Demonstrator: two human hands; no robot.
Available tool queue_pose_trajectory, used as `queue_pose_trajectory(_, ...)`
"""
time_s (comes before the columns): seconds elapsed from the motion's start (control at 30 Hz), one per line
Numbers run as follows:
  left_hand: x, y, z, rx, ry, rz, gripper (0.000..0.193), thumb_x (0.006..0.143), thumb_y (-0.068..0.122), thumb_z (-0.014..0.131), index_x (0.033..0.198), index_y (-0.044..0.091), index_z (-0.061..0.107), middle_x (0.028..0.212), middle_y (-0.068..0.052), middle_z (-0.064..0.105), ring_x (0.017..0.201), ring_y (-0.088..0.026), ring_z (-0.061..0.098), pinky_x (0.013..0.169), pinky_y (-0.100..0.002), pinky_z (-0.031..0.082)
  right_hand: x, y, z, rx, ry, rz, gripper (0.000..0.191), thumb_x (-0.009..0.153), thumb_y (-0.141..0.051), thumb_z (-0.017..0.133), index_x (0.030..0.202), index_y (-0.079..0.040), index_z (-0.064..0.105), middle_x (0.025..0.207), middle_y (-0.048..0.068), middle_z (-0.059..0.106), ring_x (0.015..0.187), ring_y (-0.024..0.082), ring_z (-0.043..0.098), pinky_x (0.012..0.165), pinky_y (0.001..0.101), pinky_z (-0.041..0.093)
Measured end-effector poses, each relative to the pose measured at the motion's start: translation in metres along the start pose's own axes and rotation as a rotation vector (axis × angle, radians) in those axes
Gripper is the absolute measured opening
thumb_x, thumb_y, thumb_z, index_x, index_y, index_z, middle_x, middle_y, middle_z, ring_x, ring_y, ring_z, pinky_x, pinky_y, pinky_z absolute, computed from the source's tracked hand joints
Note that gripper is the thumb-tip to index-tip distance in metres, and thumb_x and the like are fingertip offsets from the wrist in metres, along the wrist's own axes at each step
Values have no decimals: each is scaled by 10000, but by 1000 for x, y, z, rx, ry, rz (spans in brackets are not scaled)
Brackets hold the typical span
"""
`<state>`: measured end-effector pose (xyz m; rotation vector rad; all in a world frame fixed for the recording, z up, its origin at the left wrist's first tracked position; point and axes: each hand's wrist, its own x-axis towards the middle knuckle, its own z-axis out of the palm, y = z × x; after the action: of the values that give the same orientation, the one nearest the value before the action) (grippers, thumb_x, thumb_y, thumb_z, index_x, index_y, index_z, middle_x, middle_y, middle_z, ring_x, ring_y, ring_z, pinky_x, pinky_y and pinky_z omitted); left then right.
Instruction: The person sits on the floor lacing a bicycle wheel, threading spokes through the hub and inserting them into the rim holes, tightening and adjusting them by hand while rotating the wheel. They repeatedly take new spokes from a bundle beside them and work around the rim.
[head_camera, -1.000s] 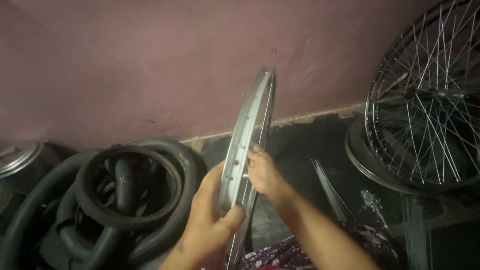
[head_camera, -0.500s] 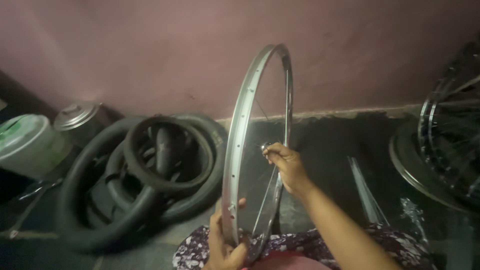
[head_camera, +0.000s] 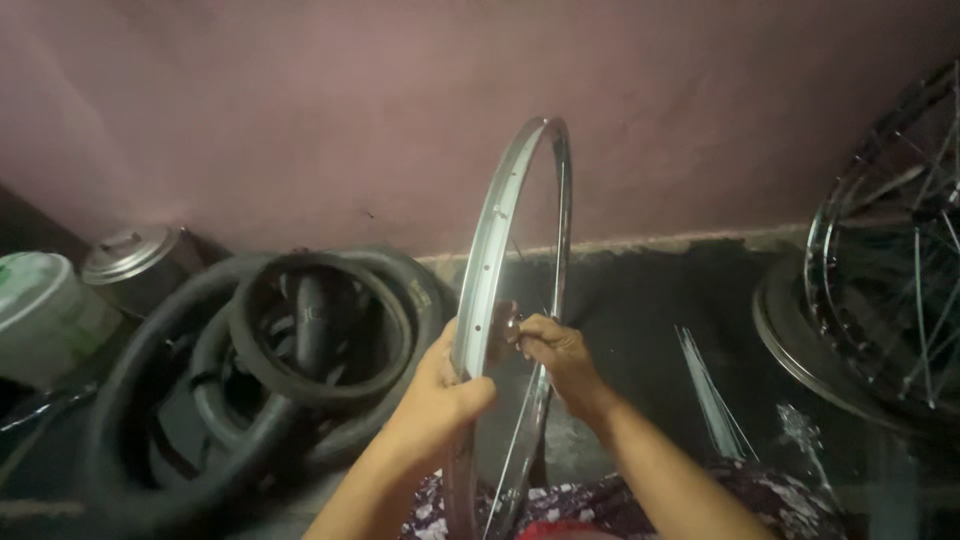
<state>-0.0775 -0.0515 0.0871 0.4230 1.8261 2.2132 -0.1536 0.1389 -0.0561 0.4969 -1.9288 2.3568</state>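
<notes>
— Rim (head_camera: 497, 250), bare silver metal, stands upright on edge in front of the person, its lower arc cut off by the bottom of the frame. Who has it?

— The left hand (head_camera: 440, 385) is wrapped around the near wall of the rim, thumb over the edge. The right hand (head_camera: 553, 350) sits inside the hoop with its fingertips pinched on something small and dark; I cannot tell what that piece is.

— Any spokes?

— A few thin ones (head_camera: 520, 440) run down from the right hand toward the bottom, hard to follow against the dark floor.

— And around it?

— To the left, a heap of black rubber tyres and tubes (head_camera: 300, 350) lies against the pink wall (head_camera: 300, 120), partly lost in shadow. Further left are a metal lidded pot (head_camera: 135, 260) and a pale bucket (head_camera: 45, 315), the bucket cropped. To the right, loose spokes (head_camera: 710, 390) lie on the floor, and a spoked wheel (head_camera: 890, 270) leans at the edge, cut off.
</notes>
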Motion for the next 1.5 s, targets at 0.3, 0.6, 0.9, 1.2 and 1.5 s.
queue_pose_trajectory(0.3,-36,-8,-4,79,34,155,794,624,-78,473,1416,-48,518,1391,-160,629,1322,-264,565,1175,-385,377,-12,-2,7,-121,-182,-131,127,954,-6,607,990,-10,728,974,21,643,959,134,620,870,275,495)
queue_pose_trajectory(0.6,-40,-14,-13,99,86,-5,740,622,-79,472,1359,-32,529,1355,-202,643,1308,-269,591,1106,-413,433,-19,24,-14,-367,-112,-240,264,946,-72,629,1199,-36,692,1227,118,664,1220,252,605,1075,372,451)
queue_pose_trajectory(0.9,-32,6,-19,164,126,-20,675,622,-1,521,1289,-96,555,1353,-259,660,1312,-326,622,1174,-466,420,-145,97,-279,-988,387,304,374,898,-53,675,1269,-98,694,1216,147,704,1107,278,688,953,387,540)
queue_pose_trajectory(1.2,-36,-3,-67,493,135,0,649,650,39,580,1288,-78,554,1333,-254,673,1268,-337,650,1089,-480,455,-277,127,-382,-1283,910,541,285,878,-134,701,1148,-49,739,1049,215,752,990,362,728,902,434,565)
queue_pose_trajectory(1.5,-49,-18,-79,602,272,-70,658,645,84,635,1283,-62,572,1300,-235,675,1220,-343,658,1044,-490,473,-262,142,-379,-1296,769,717,264,858,-338,773,1074,-186,797,1106,127,753,992,350,711,866,463,563)
